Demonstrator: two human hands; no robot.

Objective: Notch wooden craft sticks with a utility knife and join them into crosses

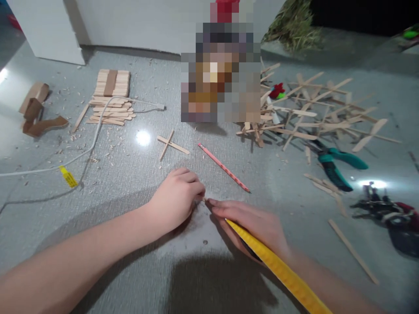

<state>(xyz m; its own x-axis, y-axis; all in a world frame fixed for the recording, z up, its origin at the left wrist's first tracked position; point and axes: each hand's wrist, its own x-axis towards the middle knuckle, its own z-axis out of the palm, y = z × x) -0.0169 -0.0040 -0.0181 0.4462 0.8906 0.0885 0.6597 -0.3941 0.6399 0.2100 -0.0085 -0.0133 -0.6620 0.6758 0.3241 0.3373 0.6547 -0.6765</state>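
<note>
My left hand is closed near the middle of the floor, its fingertips pinched together. My right hand meets it from the right, fingers also pinched. Between the two sets of fingertips shows a tiny end of a wooden stick; the rest of it is hidden. A long yellow strip-like object with a dark underside lies across my right hand and wrist; its kind is unclear. Just beyond the hands lie a pink pencil and two wooden sticks crossed in an X.
At the back left are a bundle of wooden sticks, a white cable and brown paper strips. A heap of crossed sticks, teal-handled pliers and a dark tangled object lie right. A pixelated patch covers the back centre.
</note>
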